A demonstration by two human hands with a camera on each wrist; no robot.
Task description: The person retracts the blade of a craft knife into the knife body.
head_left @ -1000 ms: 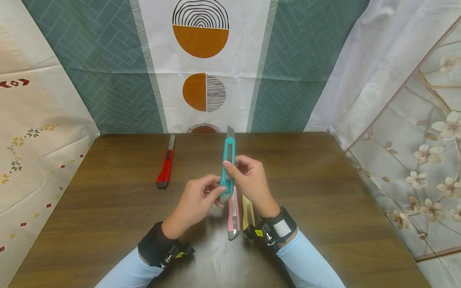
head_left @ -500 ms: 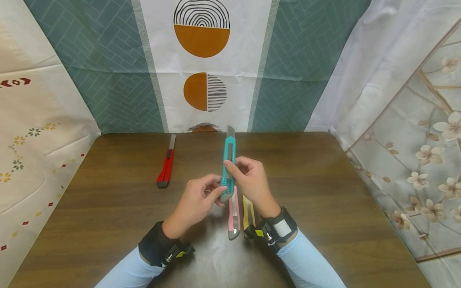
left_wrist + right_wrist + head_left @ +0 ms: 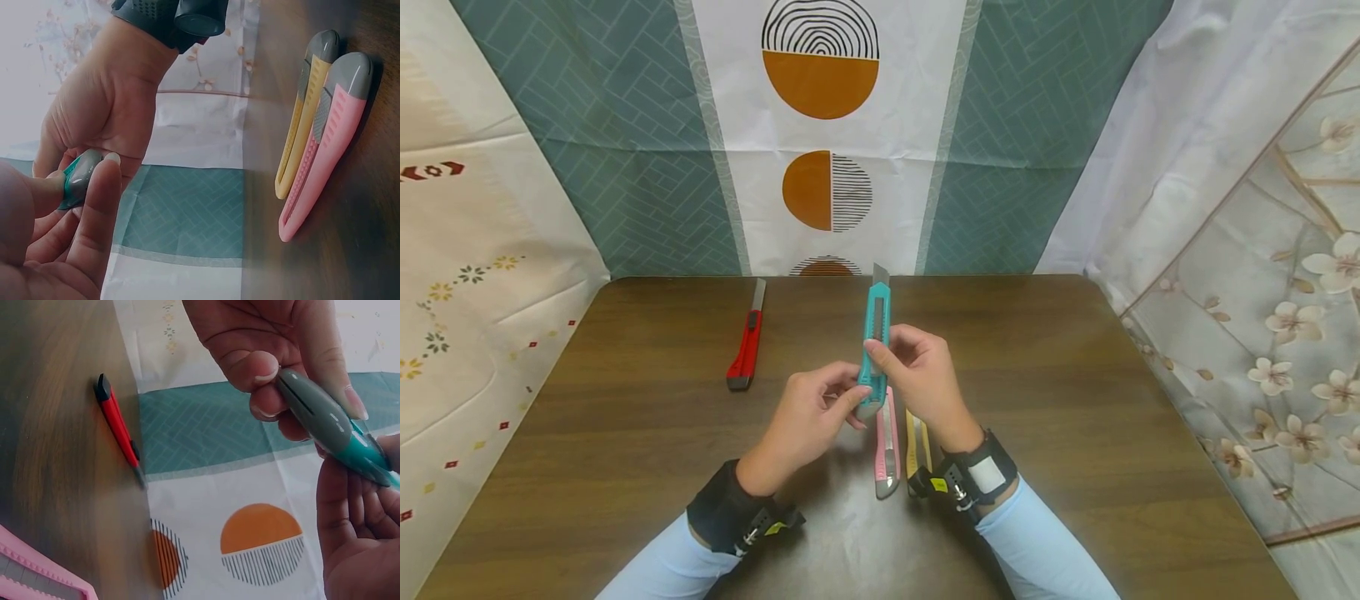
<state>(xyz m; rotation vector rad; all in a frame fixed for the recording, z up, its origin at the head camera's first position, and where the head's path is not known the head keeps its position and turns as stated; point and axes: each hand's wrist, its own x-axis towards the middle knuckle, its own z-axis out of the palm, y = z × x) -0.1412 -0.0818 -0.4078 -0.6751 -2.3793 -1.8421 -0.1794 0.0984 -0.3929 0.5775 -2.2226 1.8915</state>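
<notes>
Nearest, below the teal cutter [image 3: 877,314], a pink cutter [image 3: 887,454] and a yellow cutter [image 3: 917,442] lie side by side on the desk [image 3: 1075,417]. Above them, the left hand [image 3: 811,415] pinches the teal cutter's grey end; the right hand [image 3: 931,377] grips its middle, blade pointing away. Left of the teal cutter lies a red cutter [image 3: 747,342], blade out. Behind hangs patterned cloth [image 3: 842,133].

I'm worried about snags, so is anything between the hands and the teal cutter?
Nothing visible: the left hand pinches the teal cutter near its grey end, the right hand nearer the blade. The pink cutter and yellow cutter lie below on the tabletop.
</notes>
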